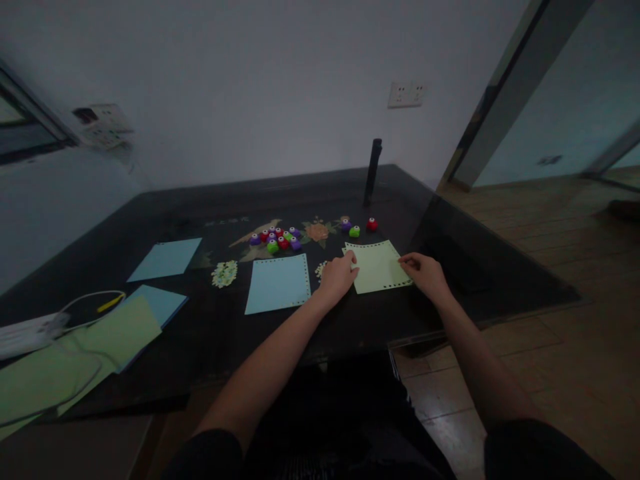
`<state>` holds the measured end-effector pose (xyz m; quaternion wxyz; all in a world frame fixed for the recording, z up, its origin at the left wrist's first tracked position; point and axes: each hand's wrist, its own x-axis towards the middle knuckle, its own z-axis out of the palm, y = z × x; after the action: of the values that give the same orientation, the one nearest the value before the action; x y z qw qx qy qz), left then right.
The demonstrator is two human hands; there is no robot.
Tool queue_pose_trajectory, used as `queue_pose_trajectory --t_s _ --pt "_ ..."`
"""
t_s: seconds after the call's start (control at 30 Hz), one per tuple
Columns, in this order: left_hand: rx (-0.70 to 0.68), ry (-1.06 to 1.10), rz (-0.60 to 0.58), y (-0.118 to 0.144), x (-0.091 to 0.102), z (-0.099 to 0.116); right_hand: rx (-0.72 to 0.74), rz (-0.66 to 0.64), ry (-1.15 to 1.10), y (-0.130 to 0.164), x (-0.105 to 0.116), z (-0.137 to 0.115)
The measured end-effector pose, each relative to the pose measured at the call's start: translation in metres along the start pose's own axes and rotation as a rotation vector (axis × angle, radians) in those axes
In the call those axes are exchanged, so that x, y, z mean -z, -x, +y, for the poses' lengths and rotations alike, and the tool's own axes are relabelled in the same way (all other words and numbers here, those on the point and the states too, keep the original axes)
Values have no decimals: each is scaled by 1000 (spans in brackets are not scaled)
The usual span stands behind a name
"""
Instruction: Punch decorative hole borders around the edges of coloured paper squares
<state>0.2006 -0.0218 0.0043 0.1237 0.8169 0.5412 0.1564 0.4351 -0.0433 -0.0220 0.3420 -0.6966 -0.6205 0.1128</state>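
Note:
A light green sheet of paper [377, 265] lies on the dark table in front of me, with small punched holes along its top, right and bottom edges. My left hand [338, 276] is closed at its left edge, with curled fingers over the paper. At the right edge, my right hand [426, 272] pinches the sheet between thumb and fingertips. Left of it lies a blue sheet [278, 283], with holes along its top and right sides. A small heap of pale paper bits [321, 269] is partly hidden by my left hand.
Several red, purple and green craft punches [283, 243] cluster beyond the blue sheet; others, including a red punch [372, 225], sit farther right. Another paper-bit heap [225, 273], a blue sheet [167, 259], green sheets [125, 330] and a white power strip [30, 335] occupy the left. A black upright post [373, 171] stands behind.

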Motion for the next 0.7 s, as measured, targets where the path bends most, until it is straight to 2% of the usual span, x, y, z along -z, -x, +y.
queue_pose_trajectory --t_s 0.27,0.7 --pt "-7 -57 -57 0 -2 1 3 8 52 0 0 1" --pt "-10 -23 -60 0 0 1 44 0 38 3 2 -3"
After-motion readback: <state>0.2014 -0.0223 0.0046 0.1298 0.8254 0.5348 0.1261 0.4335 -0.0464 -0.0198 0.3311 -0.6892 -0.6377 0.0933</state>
